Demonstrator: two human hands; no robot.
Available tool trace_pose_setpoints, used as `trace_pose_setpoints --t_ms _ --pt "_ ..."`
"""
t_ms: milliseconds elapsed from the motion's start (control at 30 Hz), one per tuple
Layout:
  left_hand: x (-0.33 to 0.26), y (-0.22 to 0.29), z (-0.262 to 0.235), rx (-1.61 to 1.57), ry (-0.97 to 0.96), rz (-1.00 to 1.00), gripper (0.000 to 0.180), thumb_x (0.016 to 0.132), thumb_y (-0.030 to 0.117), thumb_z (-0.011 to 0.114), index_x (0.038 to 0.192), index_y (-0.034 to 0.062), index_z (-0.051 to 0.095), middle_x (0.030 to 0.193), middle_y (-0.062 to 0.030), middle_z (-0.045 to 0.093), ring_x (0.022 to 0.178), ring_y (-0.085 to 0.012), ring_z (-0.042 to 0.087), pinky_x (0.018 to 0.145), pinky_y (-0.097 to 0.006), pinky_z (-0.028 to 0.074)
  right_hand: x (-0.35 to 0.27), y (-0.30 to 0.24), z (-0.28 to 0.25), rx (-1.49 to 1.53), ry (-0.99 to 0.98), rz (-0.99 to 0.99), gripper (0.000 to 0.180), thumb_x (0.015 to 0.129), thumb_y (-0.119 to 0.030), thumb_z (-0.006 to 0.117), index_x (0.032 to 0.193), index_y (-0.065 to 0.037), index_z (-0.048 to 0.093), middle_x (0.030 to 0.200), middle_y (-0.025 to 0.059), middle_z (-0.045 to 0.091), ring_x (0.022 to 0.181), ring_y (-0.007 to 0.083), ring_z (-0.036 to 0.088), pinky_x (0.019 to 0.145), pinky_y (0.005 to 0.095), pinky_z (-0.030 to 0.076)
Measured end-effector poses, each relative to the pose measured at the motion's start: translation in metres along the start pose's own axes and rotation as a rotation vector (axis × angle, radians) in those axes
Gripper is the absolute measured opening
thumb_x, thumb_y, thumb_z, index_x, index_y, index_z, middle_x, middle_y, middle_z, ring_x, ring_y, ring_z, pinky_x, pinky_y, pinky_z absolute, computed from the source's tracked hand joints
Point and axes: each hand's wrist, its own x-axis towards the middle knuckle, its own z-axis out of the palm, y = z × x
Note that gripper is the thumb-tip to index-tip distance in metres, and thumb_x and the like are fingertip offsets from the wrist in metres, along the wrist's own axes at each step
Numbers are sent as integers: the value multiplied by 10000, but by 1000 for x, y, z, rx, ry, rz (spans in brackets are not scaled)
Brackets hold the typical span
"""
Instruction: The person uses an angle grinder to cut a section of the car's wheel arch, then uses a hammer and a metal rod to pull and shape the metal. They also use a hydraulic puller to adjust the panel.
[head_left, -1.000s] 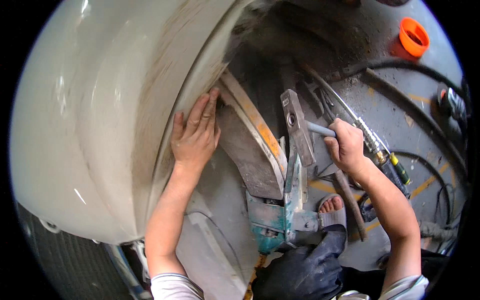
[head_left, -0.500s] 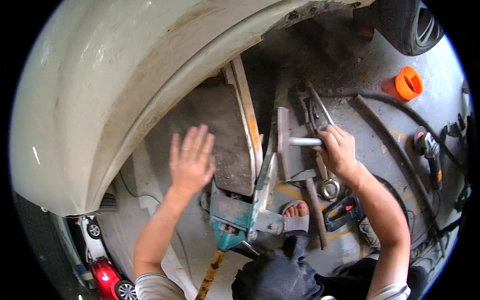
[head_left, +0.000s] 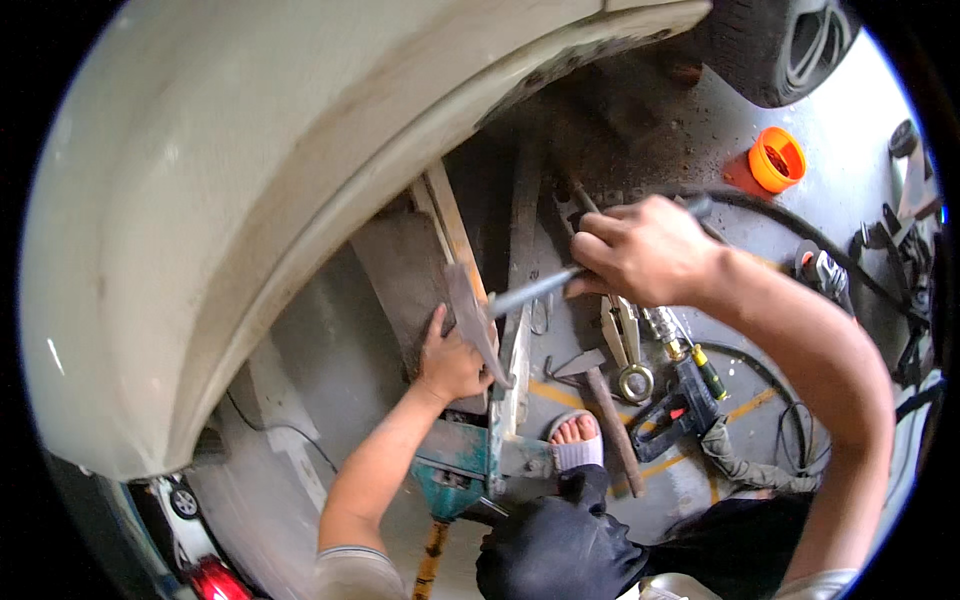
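My right hand (head_left: 640, 250) is wrapped around the metal handle of a hammer (head_left: 478, 320), whose long flat head hangs over the board. Just under that head, my left hand (head_left: 452, 362) rests on a dark flat board (head_left: 385, 265), one finger stretched out. The hammer head hides part of its other fingers. A light wooden strip (head_left: 455, 225) runs along the board's right side. Both lie on a green floor jack (head_left: 450, 465) with a worn yellow handle (head_left: 430, 560). Above and to the left curves the dirty pale fender (head_left: 250, 200) of a car.
Right of the jack lie a second hammer (head_left: 612, 425), pliers (head_left: 625, 345), a screwdriver (head_left: 708, 370) and a black power tool (head_left: 680, 410). Farther off are an orange tub (head_left: 777, 160), an angle grinder (head_left: 825, 270) and a wheel (head_left: 790, 50). My sandalled foot (head_left: 577, 440) stands beside the jack.
My left hand has come down from its raised, spread pose onto the board. My right hand has swung the hammer up and to the left, bringing its head over the board.
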Motion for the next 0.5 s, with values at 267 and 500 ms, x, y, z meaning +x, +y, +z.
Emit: trace_pose_setpoints --t_ms 267,500 --pt "11 11 -24 199 -160 13 426 773 318 618 1150 121 641 1390 -55 518 1384 -238 362 1146 -617 135 -48 -42 73 691 144 588 375 947 -350 582 821 3 592 756 257 633 760 463 625 685 530 507" --pt "86 15 -146 344 -671 286 560 754 291 703 1258 84 575 1444 -107 470 1409 -260 349 1185 -510 194 -115 -39 30 987 184 997 338 931 -287 598 911 46 651 826 274 661 791 431 659 745 477 516"
